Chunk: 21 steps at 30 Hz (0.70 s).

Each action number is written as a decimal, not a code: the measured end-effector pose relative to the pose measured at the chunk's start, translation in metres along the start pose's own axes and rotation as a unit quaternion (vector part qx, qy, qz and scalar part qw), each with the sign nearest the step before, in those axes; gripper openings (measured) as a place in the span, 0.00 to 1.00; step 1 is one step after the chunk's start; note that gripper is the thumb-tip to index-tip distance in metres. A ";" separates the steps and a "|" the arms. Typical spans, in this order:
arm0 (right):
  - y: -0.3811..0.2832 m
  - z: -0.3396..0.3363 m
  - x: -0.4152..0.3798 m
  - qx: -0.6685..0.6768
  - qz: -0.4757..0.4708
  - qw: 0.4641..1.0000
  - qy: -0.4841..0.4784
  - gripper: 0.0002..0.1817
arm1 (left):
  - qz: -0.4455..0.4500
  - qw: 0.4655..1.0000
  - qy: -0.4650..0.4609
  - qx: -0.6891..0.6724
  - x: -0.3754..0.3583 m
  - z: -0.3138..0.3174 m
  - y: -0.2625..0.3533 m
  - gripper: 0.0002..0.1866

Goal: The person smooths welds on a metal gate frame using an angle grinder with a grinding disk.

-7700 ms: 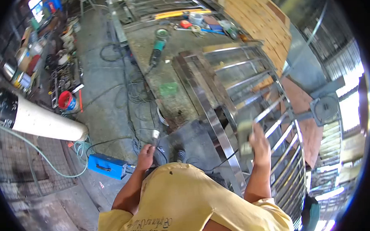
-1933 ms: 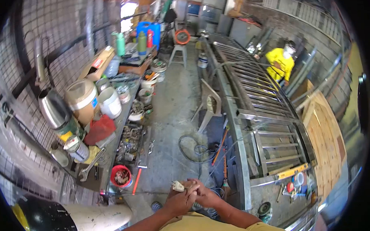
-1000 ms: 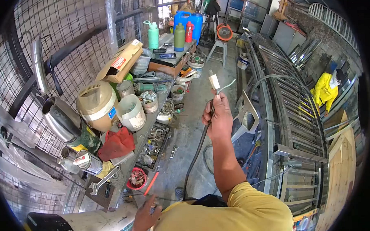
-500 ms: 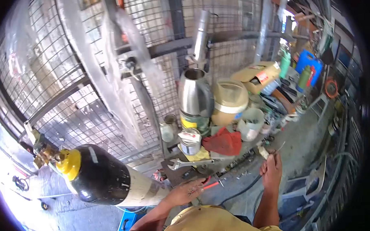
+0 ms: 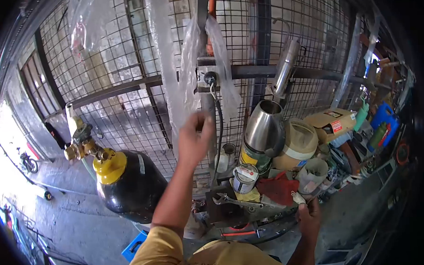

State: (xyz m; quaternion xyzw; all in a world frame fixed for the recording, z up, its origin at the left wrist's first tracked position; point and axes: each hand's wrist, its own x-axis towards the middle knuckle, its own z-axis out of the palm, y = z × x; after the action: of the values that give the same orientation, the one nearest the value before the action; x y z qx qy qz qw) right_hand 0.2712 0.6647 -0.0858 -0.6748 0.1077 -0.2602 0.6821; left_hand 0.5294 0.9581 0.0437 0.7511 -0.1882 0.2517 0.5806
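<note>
My left hand (image 5: 193, 140) is raised in front of the mesh wall, its fingers bent and apart with nothing visible between them. Just above it, a black round plug (image 5: 210, 78) sits at a box on the upright post, and a dark cable (image 5: 219, 132) hangs from it. Low on the right, my right hand (image 5: 309, 218) pinches a small whitish piece (image 5: 298, 198) whose kind I cannot make out. An orange stick-like tool (image 5: 239, 234) lies at the bench's near edge. An adjustable wrench (image 5: 237, 201) rests beside a paint can (image 5: 245, 179).
A black gas cylinder with a yellow collar (image 5: 111, 166) stands at left. The bench holds a steel jug (image 5: 266, 126), a beige container (image 5: 296, 141), a red cloth (image 5: 278, 188) and a cardboard box (image 5: 331, 123). Plastic sheeting (image 5: 162, 55) hangs on the mesh.
My left hand has left the orange tool low down and risen towards the plug on the post. The right hand still holds the whitish piece. The view has swung left.
</note>
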 end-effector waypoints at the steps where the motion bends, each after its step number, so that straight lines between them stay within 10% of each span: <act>1: -0.003 -0.001 0.006 -0.007 -0.005 1.000 -0.019 0.19 | 0.013 0.998 0.026 0.051 0.020 0.003 0.014 0.17; 6: -0.031 -0.009 0.031 -0.006 -0.049 0.998 -0.031 0.14 | 0.012 0.916 0.074 0.394 0.100 0.038 0.035 0.28; 21: -0.029 -0.034 0.062 0.042 -0.066 0.992 -0.094 0.16 | 0.050 0.905 0.113 0.406 0.114 0.055 0.012 0.23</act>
State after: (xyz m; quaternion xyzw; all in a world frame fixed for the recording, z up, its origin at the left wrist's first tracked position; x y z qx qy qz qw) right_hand 0.2999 0.6056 -0.0473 -0.6730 -0.0126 -0.2439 0.6982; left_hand 0.6221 0.9029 0.1102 0.8781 -0.0397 0.4183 0.2291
